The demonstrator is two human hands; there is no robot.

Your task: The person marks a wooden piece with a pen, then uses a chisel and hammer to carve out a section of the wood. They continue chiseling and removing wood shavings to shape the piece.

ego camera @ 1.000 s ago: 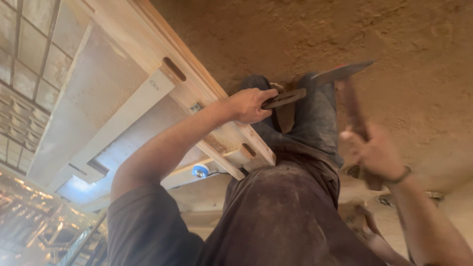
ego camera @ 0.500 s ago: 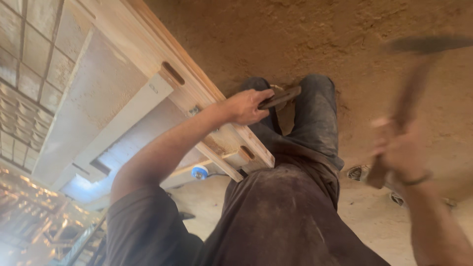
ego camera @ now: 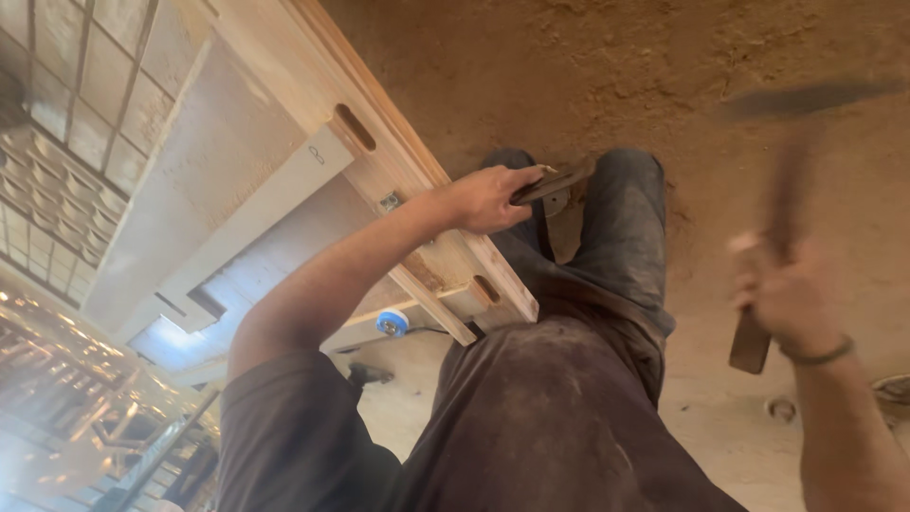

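Observation:
My left hand (ego camera: 488, 197) grips a dark chisel (ego camera: 555, 180) held against the edge of a pale wooden door frame (ego camera: 408, 180) with slot-shaped mortises cut in it. My right hand (ego camera: 791, 294) is raised at the right, closed on the wooden handle of a hammer (ego camera: 773, 218), which is blurred by motion; its dark head shows near the top right. My legs in dark trousers (ego camera: 616, 228) stand beside the frame on the dirt floor.
The frame lies across a wooden support (ego camera: 417, 318) with a blue round object (ego camera: 391, 323) under it. A tiled wall (ego camera: 66, 123) and metal racking (ego camera: 85, 398) fill the left. A small ring (ego camera: 781, 409) lies on the earthen floor (ego camera: 607, 76) at the right.
The right hand has swung the hammer from down near the chisel up and out to the right. The left hand keeps the chisel on the frame.

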